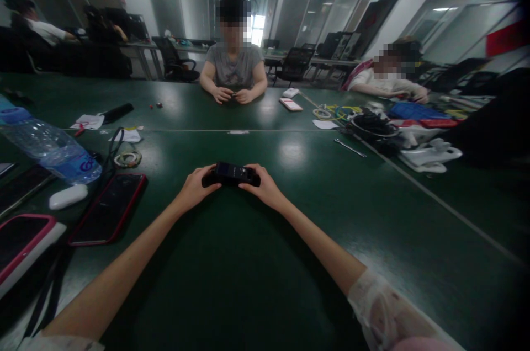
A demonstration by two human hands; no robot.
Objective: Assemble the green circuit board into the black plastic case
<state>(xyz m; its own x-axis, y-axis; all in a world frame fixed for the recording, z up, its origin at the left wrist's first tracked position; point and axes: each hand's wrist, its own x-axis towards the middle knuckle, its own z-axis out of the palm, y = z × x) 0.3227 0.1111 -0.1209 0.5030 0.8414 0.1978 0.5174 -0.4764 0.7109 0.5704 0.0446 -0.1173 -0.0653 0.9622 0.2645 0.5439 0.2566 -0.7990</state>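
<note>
Between my two hands is a small black device with a dark screen that shows a few small light marks. My left hand grips its left end, thumb at the near edge and fingers behind. On the right end, my right hand holds it the same way. The device sits at or just above the green table; I cannot tell whether it touches. To the left of my left hand lies a phone in a red case.
A water bottle, a white earbud case and a pink-edged phone crowd the left. A wrench, white gloves and tangled cables lie at the right. Across the table sits a person in grey.
</note>
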